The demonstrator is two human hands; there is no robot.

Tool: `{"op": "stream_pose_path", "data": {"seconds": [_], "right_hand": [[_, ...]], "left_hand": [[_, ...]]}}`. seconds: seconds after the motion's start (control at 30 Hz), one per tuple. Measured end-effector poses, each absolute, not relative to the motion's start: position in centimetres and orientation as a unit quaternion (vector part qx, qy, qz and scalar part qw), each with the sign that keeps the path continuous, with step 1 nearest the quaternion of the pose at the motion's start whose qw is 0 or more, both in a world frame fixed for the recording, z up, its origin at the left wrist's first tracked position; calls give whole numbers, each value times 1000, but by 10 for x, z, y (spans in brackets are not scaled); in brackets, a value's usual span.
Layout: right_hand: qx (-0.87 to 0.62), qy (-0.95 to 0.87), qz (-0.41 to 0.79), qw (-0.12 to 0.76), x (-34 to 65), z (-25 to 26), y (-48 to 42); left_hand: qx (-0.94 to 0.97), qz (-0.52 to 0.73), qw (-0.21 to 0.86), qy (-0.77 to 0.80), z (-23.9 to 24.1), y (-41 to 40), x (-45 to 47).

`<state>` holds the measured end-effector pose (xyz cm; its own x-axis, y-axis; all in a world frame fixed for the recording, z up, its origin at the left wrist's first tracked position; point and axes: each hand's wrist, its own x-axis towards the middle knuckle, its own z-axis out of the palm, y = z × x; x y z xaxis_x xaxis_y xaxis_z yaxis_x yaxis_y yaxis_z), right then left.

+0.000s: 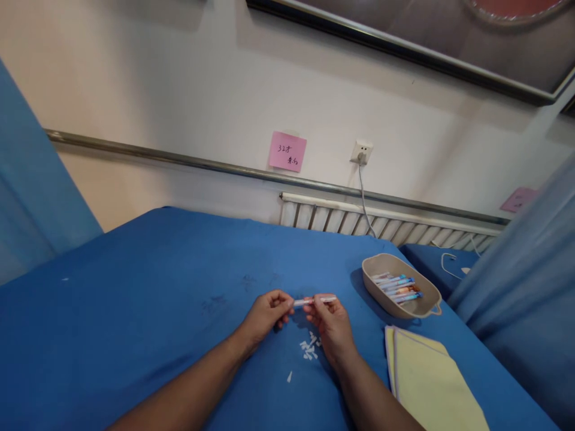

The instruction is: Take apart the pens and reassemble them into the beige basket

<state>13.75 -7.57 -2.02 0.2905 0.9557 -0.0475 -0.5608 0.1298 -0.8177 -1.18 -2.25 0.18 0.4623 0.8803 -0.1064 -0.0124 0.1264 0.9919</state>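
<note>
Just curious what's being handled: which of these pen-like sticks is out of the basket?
The pale stick held by the left hand and right hand together; the others lie inside the beige basket.

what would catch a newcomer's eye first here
Probably the two hands at lower centre: the left hand and right hand hold a slim white pen over a broad blue sheet. Next, the tan basket of pens to their right, and the pink note on the wall above.
</note>
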Motion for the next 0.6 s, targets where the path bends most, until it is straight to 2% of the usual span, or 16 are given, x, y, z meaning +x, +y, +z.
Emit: {"op": "stream_pose_path", "data": {"seconds": [0.1,0.23,0.33,0.43,0.5,0.6], "right_hand": [[-385,-257,530,711,137,-20,-75],[-384,-262,524,714,138,-19,-75],[-392,-275,520,707,138,-19,-76],[-397,-273,517,708,137,-20,-76],[-396,-269,519,708,136,-20,-76],[-398,-275,519,705,137,-22,-76]], "left_hand": [[546,384,657,351,6,-24,-13],[499,327,714,367,7,-27,-10],[533,307,689,385,4,-26,-10],[556,354,658,365,3,-25,-10],[534,374,673,350,3,-25,-10],[507,331,709,361,3,-26,-9]]}}
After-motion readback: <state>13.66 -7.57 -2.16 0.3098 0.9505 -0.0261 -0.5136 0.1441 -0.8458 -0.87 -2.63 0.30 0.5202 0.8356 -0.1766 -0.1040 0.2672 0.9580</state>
